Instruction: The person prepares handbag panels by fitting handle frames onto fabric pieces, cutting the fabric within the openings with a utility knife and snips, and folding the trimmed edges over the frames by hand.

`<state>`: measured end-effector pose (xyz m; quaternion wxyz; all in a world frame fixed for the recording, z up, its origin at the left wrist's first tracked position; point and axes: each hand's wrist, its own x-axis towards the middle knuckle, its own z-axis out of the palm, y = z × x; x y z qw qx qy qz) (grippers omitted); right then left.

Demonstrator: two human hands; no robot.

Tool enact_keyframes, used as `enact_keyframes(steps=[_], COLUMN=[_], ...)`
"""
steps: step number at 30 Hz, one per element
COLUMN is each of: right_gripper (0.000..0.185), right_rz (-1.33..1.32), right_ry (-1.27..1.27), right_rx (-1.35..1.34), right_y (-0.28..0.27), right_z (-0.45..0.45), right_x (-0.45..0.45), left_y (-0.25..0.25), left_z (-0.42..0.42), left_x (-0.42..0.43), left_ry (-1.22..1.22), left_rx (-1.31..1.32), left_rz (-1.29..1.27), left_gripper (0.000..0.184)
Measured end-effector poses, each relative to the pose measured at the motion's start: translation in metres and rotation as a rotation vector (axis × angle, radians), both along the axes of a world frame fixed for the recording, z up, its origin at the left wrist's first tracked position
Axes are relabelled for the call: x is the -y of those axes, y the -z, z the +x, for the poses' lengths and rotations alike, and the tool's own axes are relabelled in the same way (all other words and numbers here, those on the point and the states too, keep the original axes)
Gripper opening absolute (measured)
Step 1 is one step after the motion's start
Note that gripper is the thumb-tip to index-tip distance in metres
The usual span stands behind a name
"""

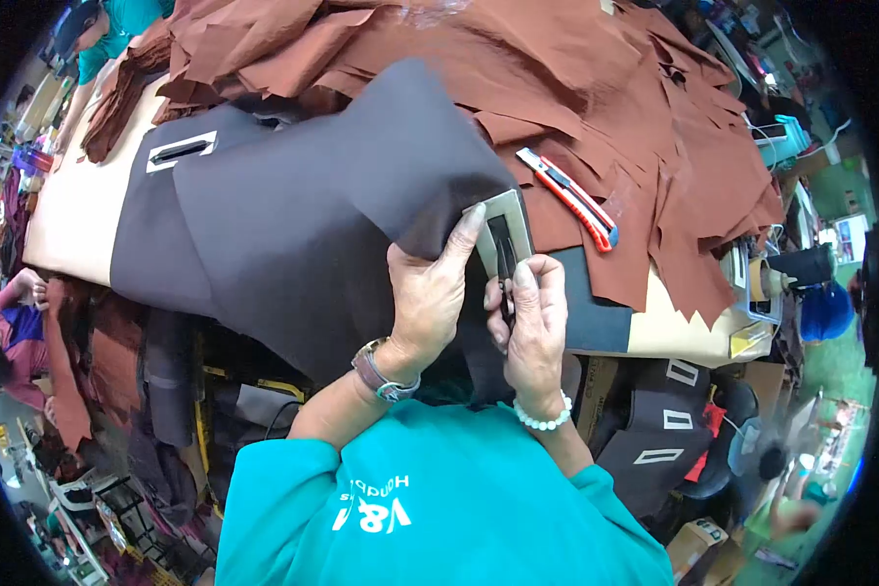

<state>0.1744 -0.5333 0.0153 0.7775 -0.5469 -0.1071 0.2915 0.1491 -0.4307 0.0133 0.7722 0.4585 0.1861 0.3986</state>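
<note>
A dark brown sheet of material [293, 205] stretches across the table, its right end lifted towards me. That end carries a pale rectangular frame [520, 220] around a slot with a black strip [502, 244] in it. My left hand [430, 303] is closed on the sheet's edge, thumb pressed on the frame's left side. My right hand [535, 332] pinches the lower end of the black strip at the frame's bottom. Beyond the hands, a red-and-white utility knife [576, 203] lies on reddish-brown material.
Reddish-brown sheets [596, 88] are heaped at the back. Another pale-framed slot [181, 151] is at the sheet's far left. Dark panels with pale-framed slots [666, 420] hang at lower right. Other people are at the left, one at the table's far corner [117, 29].
</note>
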Motion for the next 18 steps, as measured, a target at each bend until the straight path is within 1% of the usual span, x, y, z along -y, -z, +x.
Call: enact_keyframes(steps=[2, 6, 8, 13, 18], right_gripper=[0.017, 0.017, 0.016, 0.016, 0.017], right_rz=[0.038, 0.092, 0.122, 0.154, 0.178], right_ry=[0.017, 0.069, 0.079, 0.098, 0.119], right_rx=[0.014, 0.032, 0.036, 0.056, 0.016], right_y=[0.003, 0.001, 0.001, 0.000, 0.000], right_z=[0.001, 0.002, 0.002, 0.000, -0.001], right_x=[-0.002, -0.008, -0.009, -0.010, -0.009], left_y=[0.002, -0.001, -0.008, -0.009, -0.014], left_z=[-0.002, -0.004, -0.007, -0.009, -0.010], left_x=[0.005, 0.009, 0.013, 0.015, 0.015], left_ry=[0.005, -0.023, 0.008, 0.031, 0.088], left_rx=[0.012, -0.008, 0.014, 0.027, 0.033], left_rz=[-0.049, 0.005, -0.030, -0.015, -0.077], left_gripper=[0.014, 0.011, 0.011, 0.012, 0.012])
